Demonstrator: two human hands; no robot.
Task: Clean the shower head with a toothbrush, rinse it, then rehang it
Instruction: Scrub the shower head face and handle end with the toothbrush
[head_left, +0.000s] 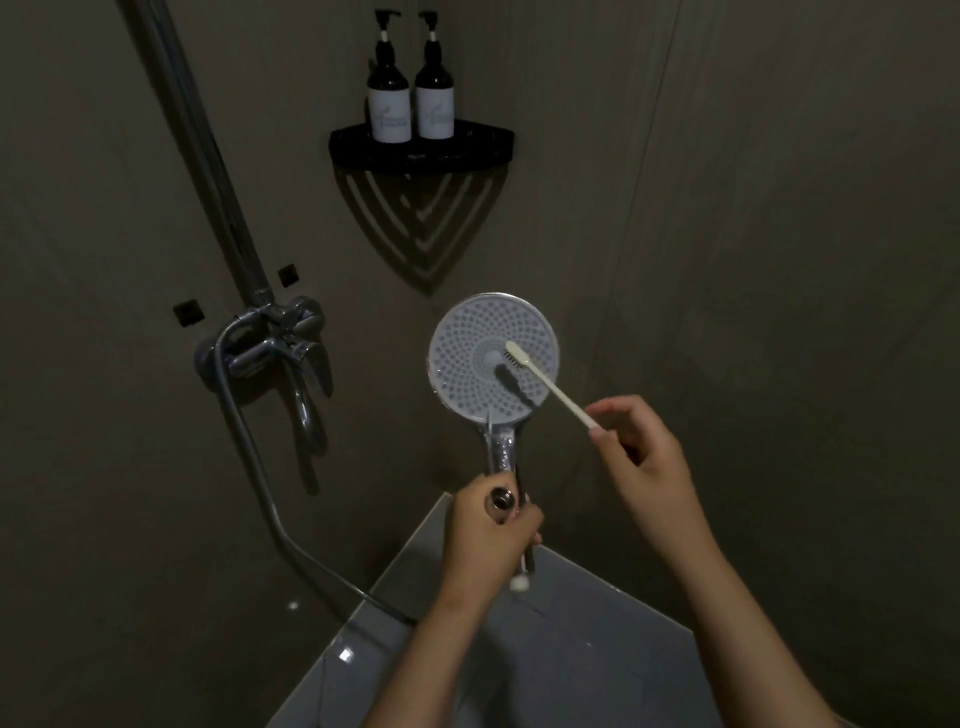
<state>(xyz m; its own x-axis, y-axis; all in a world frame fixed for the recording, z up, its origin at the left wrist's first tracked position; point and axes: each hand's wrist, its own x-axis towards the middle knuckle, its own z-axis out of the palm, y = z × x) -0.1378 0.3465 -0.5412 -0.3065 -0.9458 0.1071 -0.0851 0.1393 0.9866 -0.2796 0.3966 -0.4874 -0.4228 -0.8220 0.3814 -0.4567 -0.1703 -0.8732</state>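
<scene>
Filling most of the frame, the dim walls (779, 208) are meeting in a corner at upper centre. A glossy white ledge (597, 644) is jutting up from the bottom edge at centre, lying under both forearms. A chrome pipe (208, 156) is running down from the upper left, and a hose (249, 452) is looping down the left side toward the ledge, passing out of sight behind the left forearm. A black shelf (421, 148) is sitting in the corner at upper centre, casting a slatted shadow below it. A chrome mixer (275, 343) is sitting at left centre, where the pipe and the hose are meeting. The shower head (467, 364) is being held at the centre of the frame, above the ledge, with its round pale face turning toward the camera and its handle pointing down. The left hand (488, 535) is gripping the handle's lower end at lower centre, fingers curling tight round it. The right hand (644, 457), just right of centre, is pinching the toothbrush's end between thumb and fingertips. Two dark pump bottles (388, 98) (434, 98) are standing side by side on the shelf. The toothbrush (550, 387) is slanting up and left from the right hand, its bristles lying against the face just right of its middle and throwing a dark shadow there.
</scene>
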